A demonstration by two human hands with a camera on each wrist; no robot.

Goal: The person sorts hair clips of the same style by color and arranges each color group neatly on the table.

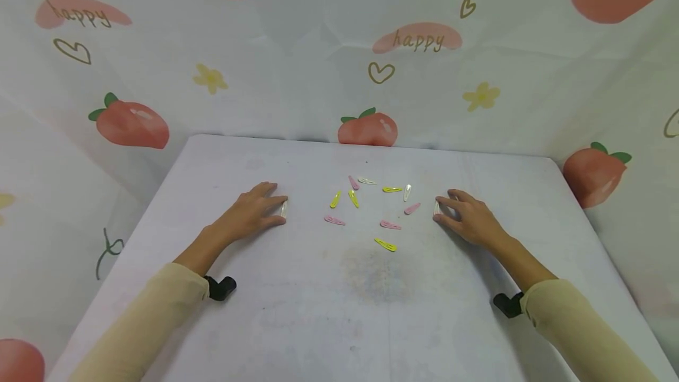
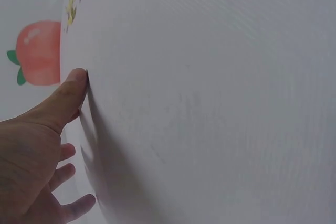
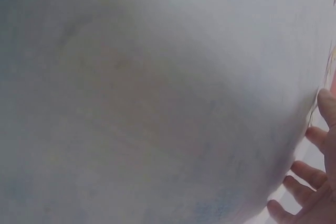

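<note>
In the head view, my left hand (image 1: 253, 212) is low over the left of the table. Its thumb and index finger pinch a white hair clip (image 1: 283, 210) by the two ends. Across from it, my right hand (image 1: 470, 217) holds another white hair clip (image 1: 437, 208) likewise. Between the hands lie loose snap hair clips: several yellow ones, including one nearest me (image 1: 385, 245), several pink ones, such as a pink clip (image 1: 391, 225), and two white ones, one a white clip (image 1: 407, 193). Both wrist views show the left hand (image 2: 39, 135) and right hand (image 3: 320, 166) at the tabletop; clips there are barely visible.
The white table (image 1: 318, 323) runs back to a printed cloth (image 1: 297, 46) with peaches, hearts and flowers, which also hangs at both sides. A black wrist device (image 1: 221, 288) sits at the left cuff and a similar black device (image 1: 508, 305) at the right.
</note>
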